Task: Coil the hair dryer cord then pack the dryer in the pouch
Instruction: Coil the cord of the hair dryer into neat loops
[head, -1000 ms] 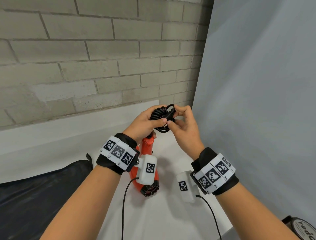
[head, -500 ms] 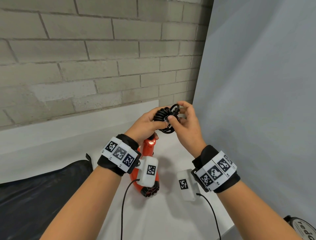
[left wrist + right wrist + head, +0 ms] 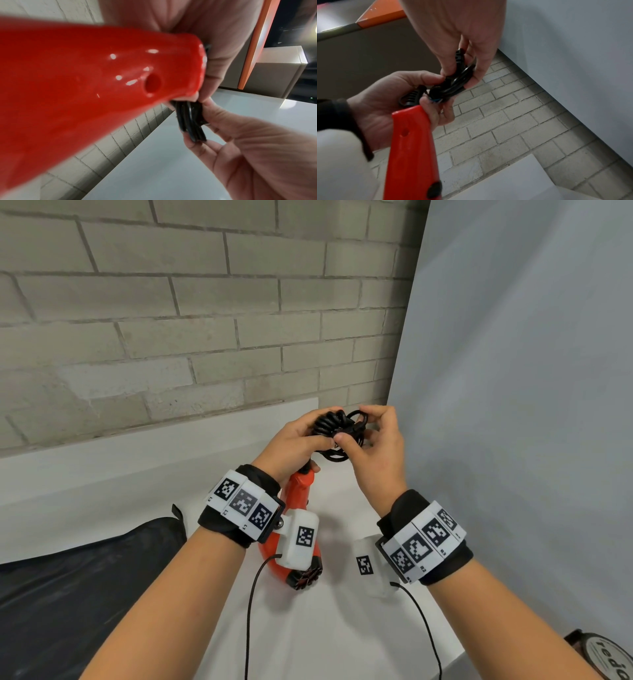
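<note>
The red hair dryer [image 3: 298, 501] hangs nozzle-down over the white table, its handle [image 3: 409, 142] rising into my left hand [image 3: 294, 441]. My left hand grips the top of the handle together with the black coiled cord [image 3: 334, 424] bunched above it. My right hand [image 3: 371, 440] pinches the cord loops [image 3: 458, 79] and the plug end between thumb and fingers, right against the left hand. In the left wrist view the red handle [image 3: 85, 81] fills the frame, and the cord bundle [image 3: 190, 121] sits between the two hands. The black pouch [image 3: 78, 583] lies flat at lower left.
A brick wall [image 3: 171, 320] stands close behind the white table [image 3: 325, 628]. A grey panel [image 3: 513, 405] closes off the right side. A round dark object with lettering [image 3: 606, 655] sits at the lower right corner. Thin sensor cables hang from both wrists.
My right hand has shifted its grip on the cord, fingers moving up over the loops and then settling with the thumb on the plug end. The dryer and left hand stay nearly still.
</note>
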The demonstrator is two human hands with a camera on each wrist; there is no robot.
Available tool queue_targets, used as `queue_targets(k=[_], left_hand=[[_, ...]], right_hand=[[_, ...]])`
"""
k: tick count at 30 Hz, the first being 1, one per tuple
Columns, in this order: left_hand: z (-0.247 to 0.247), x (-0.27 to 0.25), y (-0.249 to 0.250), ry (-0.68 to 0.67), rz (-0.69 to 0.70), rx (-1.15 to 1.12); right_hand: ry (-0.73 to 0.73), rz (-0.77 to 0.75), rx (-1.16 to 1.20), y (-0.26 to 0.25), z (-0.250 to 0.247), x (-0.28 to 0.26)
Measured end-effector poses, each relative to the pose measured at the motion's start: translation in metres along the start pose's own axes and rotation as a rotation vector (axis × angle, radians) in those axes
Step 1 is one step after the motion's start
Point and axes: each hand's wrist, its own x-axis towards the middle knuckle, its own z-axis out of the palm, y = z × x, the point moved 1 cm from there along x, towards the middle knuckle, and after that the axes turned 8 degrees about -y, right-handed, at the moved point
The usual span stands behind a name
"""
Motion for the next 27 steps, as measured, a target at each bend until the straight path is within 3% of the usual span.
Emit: queue_targets(k=[6,12,21,27], left_hand=[[0.003,0.001,-0.004,0.092,0.036,-0.038],[0.005,0.002,-0.006,0.151,0.066,-0.055],[0.005,-0.001,-0.004,0.09,0.034,-0.011],[0.002,0.0,-0.005,0.131,0.022,-0.057]], right_hand=[[-0.007,0.036,0.015,0.0,-0.001,0.006],[-0.106,0.123,0.132,0.006,-0.005,0.009],[0.072,-0.005,-0.023,-0.001,0.0,-0.001],[0.014,0.078,0.013,0.002,-0.001,0.009]])
